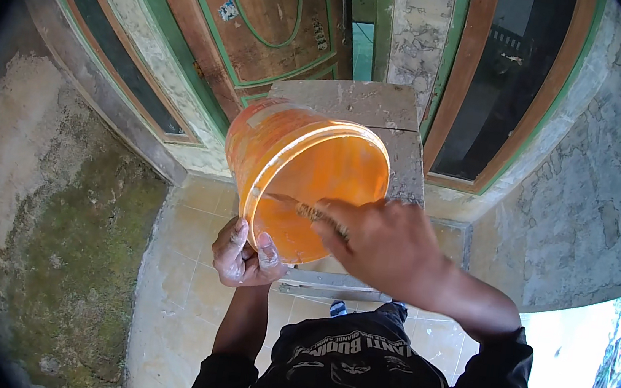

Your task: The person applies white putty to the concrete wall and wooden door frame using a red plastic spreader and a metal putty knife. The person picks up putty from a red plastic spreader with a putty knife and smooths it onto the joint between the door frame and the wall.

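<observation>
An orange plastic bucket (261, 139) lies tilted on its side, its mouth facing me and its rim smeared with whitish residue. My left hand (243, 257) is closed on the lower left of the rim, with whitish smears on its fingers. In my right hand (389, 243) is a thin-bladed tool (310, 211) with a mottled handle, perhaps a scraper or knife. The blade reaches across the bucket's mouth to the left inner edge of the rim. My fingers partly cover the handle, and its exact kind is unclear.
Beneath the bucket stands a worn grey wooden table (371, 103). Behind it are a brown wooden door (268, 28) with green trim and a window (504, 78). A rough wall (596, 173) rises at the right. Mossy ground (82, 245) borders the tiled floor (177, 286) at left.
</observation>
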{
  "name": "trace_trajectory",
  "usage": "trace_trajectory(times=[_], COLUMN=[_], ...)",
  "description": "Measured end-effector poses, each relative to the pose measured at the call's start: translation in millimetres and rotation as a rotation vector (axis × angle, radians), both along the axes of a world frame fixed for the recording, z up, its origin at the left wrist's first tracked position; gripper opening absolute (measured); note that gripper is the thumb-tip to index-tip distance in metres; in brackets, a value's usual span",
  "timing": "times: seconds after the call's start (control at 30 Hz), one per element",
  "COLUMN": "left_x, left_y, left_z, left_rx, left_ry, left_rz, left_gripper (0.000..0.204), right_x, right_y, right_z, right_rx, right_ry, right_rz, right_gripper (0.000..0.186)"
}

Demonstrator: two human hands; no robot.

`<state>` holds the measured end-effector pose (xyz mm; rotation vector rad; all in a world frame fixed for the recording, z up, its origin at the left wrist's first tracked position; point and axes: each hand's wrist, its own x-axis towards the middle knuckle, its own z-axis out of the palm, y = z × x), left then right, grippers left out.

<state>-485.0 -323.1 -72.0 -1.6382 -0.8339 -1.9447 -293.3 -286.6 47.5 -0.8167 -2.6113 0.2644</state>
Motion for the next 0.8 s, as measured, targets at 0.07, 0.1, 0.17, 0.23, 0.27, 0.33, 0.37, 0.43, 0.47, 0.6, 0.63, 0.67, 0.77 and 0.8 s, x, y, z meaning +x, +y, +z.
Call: trace_trajectory(times=[0.07, 0.1, 0.17, 0.23, 0.27, 0.33, 0.37, 0.43, 0.47, 0.6, 0.63, 0.67, 0.77, 0.8], left_x=[-4, -6, -5, -3, -4, -3, -4, -7, -13, -10, -10, -5, -1, -2], left_y=[-1, -2, -1, 1, 2, 3, 2, 0, -3, -1, -3, 0, 2, 3], left_z=[-5, -7, -3, 3, 7, 9, 6, -2, -9, -5, -3, 0, 0, -3], left_rx=[0.032, 0.068, 0.074, 0.083, 0.080, 0.077, 0.037, -0.004, -0.023, 0.036, 0.033, -0.013, -0.062, -0.065], left_ry=[-0.006, -0.014, -0.023, -0.034, 0.023, 0.082, 0.035, -0.009, -0.016, -0.073, -0.075, -0.065, -0.053, -0.054], left_rz=[0.023, 0.043, 0.009, -0.039, -0.017, -0.004, 0.007, 0.016, 0.011, 0.013, 0.014, -0.014, -0.025, -0.021], left_gripper=[0.036, 0.035, 0.035, 0.035, 0.035, 0.035, 0.035, 0.035, 0.032, 0.031, 0.031, 0.031, 0.032, 0.033], right_x=[3, 3, -1, -2, -5, -3, -3, 2, 6, 18, 15, 12, -4, -8], right_y=[7, 8, 4, 1, 3, 5, 5, 5, 5, -5, -6, -7, 1, 5], right_z=[7, 8, 5, -4, -14, -22, -22, -13, 0, 24, 17, 6, -21, -28], right_rx=[-0.068, -0.132, 0.000, 0.136, 0.234, 0.331, 0.302, 0.271, 0.167, 0.047, 0.043, 0.173, 0.322, 0.339], right_ry=[0.041, 0.080, 0.078, 0.074, 0.009, -0.055, -0.073, -0.088, -0.078, -0.141, -0.143, -0.093, -0.059, -0.080], right_rz=[-0.023, -0.049, -0.105, -0.172, -0.137, -0.108, -0.079, -0.050, -0.041, -0.007, -0.006, -0.019, -0.045, -0.062], right_gripper=[0.019, 0.020, 0.021, 0.023, 0.022, 0.022, 0.022, 0.021, 0.021, 0.025, 0.025, 0.023, 0.023, 0.026])
